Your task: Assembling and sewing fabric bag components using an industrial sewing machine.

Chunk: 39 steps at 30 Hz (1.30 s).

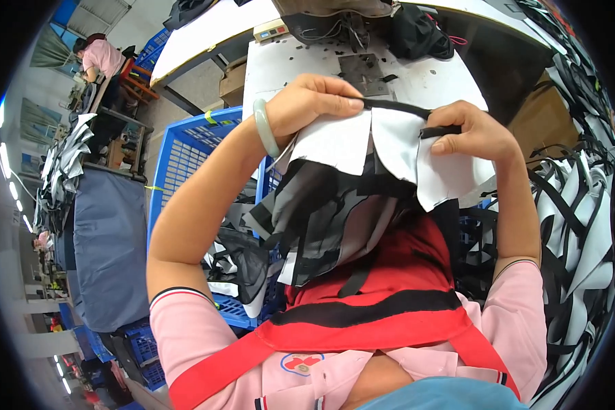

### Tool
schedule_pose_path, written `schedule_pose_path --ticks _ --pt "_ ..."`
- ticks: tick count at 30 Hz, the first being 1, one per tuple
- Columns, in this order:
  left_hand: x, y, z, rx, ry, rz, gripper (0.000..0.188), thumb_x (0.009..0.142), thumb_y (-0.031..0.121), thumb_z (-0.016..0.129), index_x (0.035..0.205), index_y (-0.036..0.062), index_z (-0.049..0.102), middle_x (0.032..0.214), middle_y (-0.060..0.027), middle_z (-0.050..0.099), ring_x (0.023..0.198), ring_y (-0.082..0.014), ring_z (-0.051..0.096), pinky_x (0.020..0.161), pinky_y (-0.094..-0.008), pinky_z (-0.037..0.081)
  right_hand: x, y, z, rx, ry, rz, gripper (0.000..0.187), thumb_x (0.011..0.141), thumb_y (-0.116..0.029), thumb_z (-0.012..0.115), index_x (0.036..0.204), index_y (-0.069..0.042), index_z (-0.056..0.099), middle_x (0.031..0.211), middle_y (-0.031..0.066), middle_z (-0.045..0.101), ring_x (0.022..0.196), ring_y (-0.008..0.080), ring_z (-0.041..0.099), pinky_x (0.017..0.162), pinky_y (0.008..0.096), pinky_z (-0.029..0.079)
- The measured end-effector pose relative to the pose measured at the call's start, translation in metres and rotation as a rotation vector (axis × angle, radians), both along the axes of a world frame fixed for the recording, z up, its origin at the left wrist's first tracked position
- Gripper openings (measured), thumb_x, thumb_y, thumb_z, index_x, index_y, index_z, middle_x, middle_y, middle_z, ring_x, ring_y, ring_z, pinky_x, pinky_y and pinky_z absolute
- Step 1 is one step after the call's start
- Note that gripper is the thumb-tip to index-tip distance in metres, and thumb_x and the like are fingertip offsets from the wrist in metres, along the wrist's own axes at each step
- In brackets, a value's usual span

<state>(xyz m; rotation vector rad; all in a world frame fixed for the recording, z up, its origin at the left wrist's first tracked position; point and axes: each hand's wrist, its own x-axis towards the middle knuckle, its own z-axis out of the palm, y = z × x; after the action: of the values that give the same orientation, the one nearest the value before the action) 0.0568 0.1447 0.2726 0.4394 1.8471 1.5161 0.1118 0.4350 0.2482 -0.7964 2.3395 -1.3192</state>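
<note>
A sewn fabric piece (393, 143) with white panels and a black strip (398, 106) along its top edge is stretched between my two hands. My left hand (314, 102) pinches the left end of that edge, thumb in front. At the other end my right hand (477, 131) grips the same edge, with a short black strap end showing by its thumb. Black mesh and dark grey cloth (335, 219) hang below the white panels, over my red apron (403, 266). Part of the piece's lower right side lies in shadow.
Beyond my hands stands a white sewing table (273, 72) with a sewing machine (335, 24) and black cloth (424, 37). A blue crate (171, 164) holding cloth pieces is at my left. Hanging black-and-white pieces (581, 219) fill the right. Another person (101, 58) works far left.
</note>
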Motion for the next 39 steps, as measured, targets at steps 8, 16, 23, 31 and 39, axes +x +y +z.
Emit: schedule_pose_path --ticks 8,16,23,31,39 --pt "-0.044 0.018 -0.026 0.136 0.038 0.054 0.021 0.086 0.013 0.065 0.103 0.0014 0.066 0.086 -0.0034 0.067 0.072 -0.0073 0.064 0.063 -0.0174 0.05 -0.036 0.019 -0.007 0.0 -0.078 -0.066 0.039 0.074 -0.037 0.076 0.085 -0.002 0.064 0.069 -0.0039 0.052 0.07 0.007 0.045 0.066 0.0249 0.039" --pt "-0.085 0.024 -0.051 0.054 0.157 0.102 0.036 0.085 0.02 0.067 0.114 -0.0018 0.063 0.104 -0.0081 0.067 0.098 -0.0132 0.061 0.091 -0.0208 0.044 -0.077 0.023 -0.026 0.04 -0.076 -0.105 0.039 0.075 -0.037 0.074 0.074 -0.002 0.058 0.069 -0.0055 0.046 0.068 0.0051 0.04 0.06 0.0225 0.033" --pt "-0.102 0.024 -0.065 0.176 0.103 0.167 0.026 0.083 0.013 0.067 0.102 -0.0043 0.066 0.093 -0.0084 0.068 0.086 -0.0124 0.064 0.079 -0.0214 0.049 -0.095 0.006 -0.028 0.124 0.01 -0.059 0.043 0.073 -0.043 0.073 0.086 -0.002 0.069 0.077 0.0029 0.056 0.076 0.0122 0.051 0.071 0.0268 0.039" --pt "-0.117 0.027 -0.084 0.178 0.117 0.128 0.028 0.083 0.014 0.066 0.105 -0.0032 0.066 0.099 -0.0069 0.067 0.089 -0.0113 0.062 0.083 -0.0212 0.047 -0.108 0.004 -0.04 0.12 0.049 -0.098 0.046 0.073 -0.036 0.072 0.088 0.007 0.063 0.087 0.0052 0.053 0.08 0.0152 0.049 0.072 0.0278 0.04" --pt "-0.139 0.024 -0.098 0.14 0.174 0.074 0.022 0.091 0.014 0.058 0.107 0.0008 0.063 0.093 -0.0044 0.066 0.082 -0.0097 0.063 0.073 -0.0212 0.051 -0.118 0.004 -0.041 0.148 0.026 -0.189 0.04 0.072 -0.029 0.072 0.093 0.004 0.065 0.088 0.0055 0.058 0.082 0.0146 0.052 0.078 0.0276 0.041"
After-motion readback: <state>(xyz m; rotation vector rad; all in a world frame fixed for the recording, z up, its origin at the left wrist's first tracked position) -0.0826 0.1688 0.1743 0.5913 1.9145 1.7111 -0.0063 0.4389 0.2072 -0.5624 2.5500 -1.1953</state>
